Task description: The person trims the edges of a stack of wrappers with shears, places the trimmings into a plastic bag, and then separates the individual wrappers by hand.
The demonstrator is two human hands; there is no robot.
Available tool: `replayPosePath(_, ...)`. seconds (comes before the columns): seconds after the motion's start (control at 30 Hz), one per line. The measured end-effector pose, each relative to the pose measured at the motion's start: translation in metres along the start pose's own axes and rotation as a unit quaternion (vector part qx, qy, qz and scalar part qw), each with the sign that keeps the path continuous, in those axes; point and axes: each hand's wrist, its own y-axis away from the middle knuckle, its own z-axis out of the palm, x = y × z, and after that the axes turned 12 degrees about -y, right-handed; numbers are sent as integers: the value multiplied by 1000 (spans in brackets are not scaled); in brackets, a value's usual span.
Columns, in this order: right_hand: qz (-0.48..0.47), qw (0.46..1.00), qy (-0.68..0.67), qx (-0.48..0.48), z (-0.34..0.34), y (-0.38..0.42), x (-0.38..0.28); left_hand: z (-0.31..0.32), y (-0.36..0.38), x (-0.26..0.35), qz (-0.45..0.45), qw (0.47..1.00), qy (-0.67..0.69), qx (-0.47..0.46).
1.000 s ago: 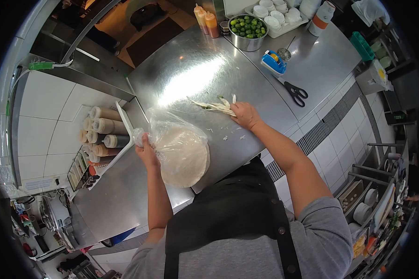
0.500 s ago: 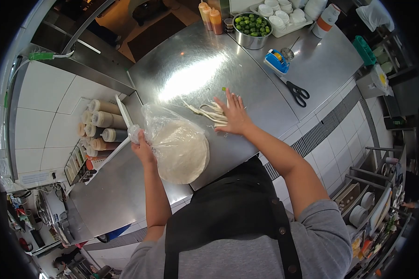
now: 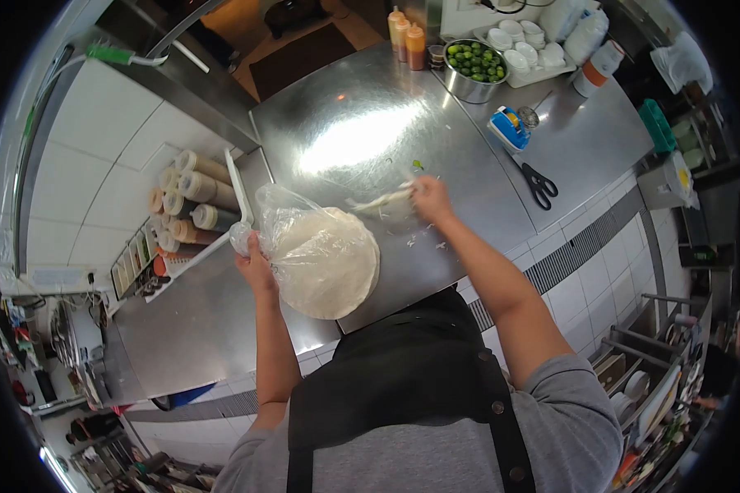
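My left hand [image 3: 257, 264] is closed round the gathered neck of a clear plastic bag [image 3: 292, 232]. Inside the bag and showing through it is a stack of pale round flatbreads [image 3: 333, 275], lying on the steel counter near its front edge. To the right, my right hand [image 3: 432, 200] is closed on a bunch of pale, stringy strips [image 3: 385, 201] that trail leftward from the fingers, slightly blurred. Small white shreds [image 3: 417, 242] are scattered on the counter beneath and around that hand, with a green scrap [image 3: 418, 164] just beyond it.
Black-handled scissors [image 3: 540, 186] and a blue tape dispenser [image 3: 510, 129] lie to the right. A steel pot of green limes [image 3: 475, 64], sauce bottles [image 3: 415, 47] and a tray of white cups [image 3: 522, 76] stand at the back. More squeeze bottles [image 3: 208, 189] are stacked at left.
My right hand has gone from spread flat over the strips to closed on them, gathering them into a bunch. My left hand keeps its hold on the bag. The whole view has shifted slightly.
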Motion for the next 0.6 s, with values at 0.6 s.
replayPosePath(0.6,-178,966,183,-31,-13,-88,24,-57,74,-1,-42,996,-58,46)
